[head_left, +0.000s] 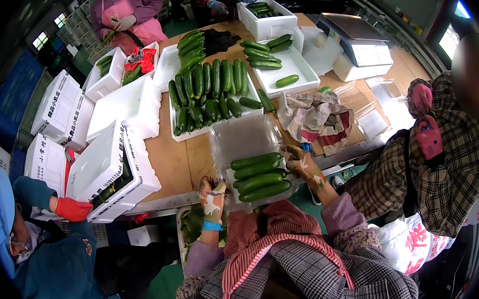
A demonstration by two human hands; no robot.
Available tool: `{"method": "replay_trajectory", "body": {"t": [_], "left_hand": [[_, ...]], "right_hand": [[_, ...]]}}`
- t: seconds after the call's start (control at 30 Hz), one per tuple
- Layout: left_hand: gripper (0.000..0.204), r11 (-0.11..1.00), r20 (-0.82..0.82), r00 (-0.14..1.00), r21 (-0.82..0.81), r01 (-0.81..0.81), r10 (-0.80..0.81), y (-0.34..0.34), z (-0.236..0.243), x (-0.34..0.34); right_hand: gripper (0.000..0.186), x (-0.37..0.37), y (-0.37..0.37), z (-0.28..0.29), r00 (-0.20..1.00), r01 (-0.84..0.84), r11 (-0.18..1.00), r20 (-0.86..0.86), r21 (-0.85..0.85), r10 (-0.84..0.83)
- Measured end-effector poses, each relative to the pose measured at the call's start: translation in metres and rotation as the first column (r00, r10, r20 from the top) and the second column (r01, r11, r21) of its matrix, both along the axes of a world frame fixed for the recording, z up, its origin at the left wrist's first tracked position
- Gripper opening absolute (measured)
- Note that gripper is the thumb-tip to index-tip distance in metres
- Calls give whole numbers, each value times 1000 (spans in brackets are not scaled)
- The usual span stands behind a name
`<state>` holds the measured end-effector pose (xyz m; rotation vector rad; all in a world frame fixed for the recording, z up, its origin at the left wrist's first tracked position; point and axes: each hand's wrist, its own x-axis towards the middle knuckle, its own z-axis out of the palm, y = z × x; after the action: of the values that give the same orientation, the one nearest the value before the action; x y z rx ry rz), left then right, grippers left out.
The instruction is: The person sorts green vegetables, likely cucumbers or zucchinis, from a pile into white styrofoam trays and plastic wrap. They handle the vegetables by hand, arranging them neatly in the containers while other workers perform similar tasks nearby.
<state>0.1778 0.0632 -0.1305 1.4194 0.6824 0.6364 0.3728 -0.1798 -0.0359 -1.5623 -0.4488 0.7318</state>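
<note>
In front of me, a clear plastic clamshell box [286, 193] stands with its lid [241, 133] folded back toward the far side. Several green cucumbers [260, 177] lie side by side in its base. My left hand [213, 195], in a camouflage-patterned glove, is closed at the box's left edge. My right hand [305, 168], gloved alike, grips the right edge near the hinge side. Beyond the lid, a white foam box [178, 133] is packed with rows of cucumbers [207, 87].
A crumpled cloth [316, 118] lies right of the clamshell, with a weighing scale [360, 50] behind it. Another white foam box [311, 79] holds a few cucumbers. At left, a co-worker's red glove [73, 208] touches a lidded foam box [151, 182]. Other people stand around the table [176, 168].
</note>
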Motion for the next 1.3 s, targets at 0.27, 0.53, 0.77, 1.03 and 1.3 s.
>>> {"method": "replay_trajectory", "body": {"t": [0.27, 0.53, 0.77, 1.03, 1.3], "left_hand": [[47, 913, 128, 947, -255, 319, -295, -14, 59, -1], [80, 845, 466, 778, -108, 523, -422, -35, 141, 112], [77, 755, 626, 608, -46, 654, -488, -33, 173, 288], [17, 626, 653, 671, -370, 686, -350, -94, 185, 539], [54, 642, 627, 703, -393, 658, -336, -156, 168, 665]], "right_hand": [[74, -12, -25, 47, 993, -59, 968, 110, 243, 33], [61, 69, -49, 89, 958, 7, 961, 273, 275, -85], [45, 129, -75, 106, 792, 408, 842, 323, 354, -519], [35, 86, -129, 34, 759, 625, 756, -376, 195, -531], [40, 67, -159, -24, 828, 561, 828, -44, 19, -559]]}}
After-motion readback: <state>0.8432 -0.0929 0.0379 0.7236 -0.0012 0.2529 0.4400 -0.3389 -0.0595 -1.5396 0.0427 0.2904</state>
